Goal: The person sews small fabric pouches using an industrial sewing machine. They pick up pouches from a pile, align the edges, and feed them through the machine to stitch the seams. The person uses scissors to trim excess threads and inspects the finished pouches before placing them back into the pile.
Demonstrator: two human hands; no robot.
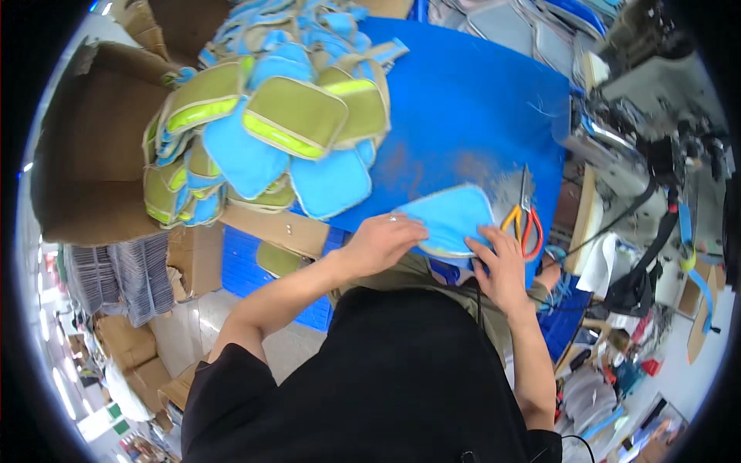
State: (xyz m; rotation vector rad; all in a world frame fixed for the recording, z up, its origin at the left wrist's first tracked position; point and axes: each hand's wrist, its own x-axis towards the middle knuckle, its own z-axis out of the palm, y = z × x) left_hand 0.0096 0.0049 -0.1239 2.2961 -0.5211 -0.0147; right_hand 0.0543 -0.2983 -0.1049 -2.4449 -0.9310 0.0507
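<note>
"What's worn on the upper body?"

"A plain black top (386, 370) with 2 short sleeves: the left sleeve (231, 393) shows well, the right sleeve (545, 446) only at the lower edge."

"Any jewellery?"

"1 small pale ring (393, 218) on the left grip (382, 245)."

"And lower down?"

"Olive-khaki trousers (403, 275), with 1 thin dark cord (478, 305) across them. Another thin black cable (580, 441) curves beside the right sleeve."

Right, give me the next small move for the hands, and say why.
I'd probably slide the rounded light-blue fabric piece slightly left: the left hand and right hand both touch it, and the metal scissors with orange and red handles lie close to its right edge.
</note>
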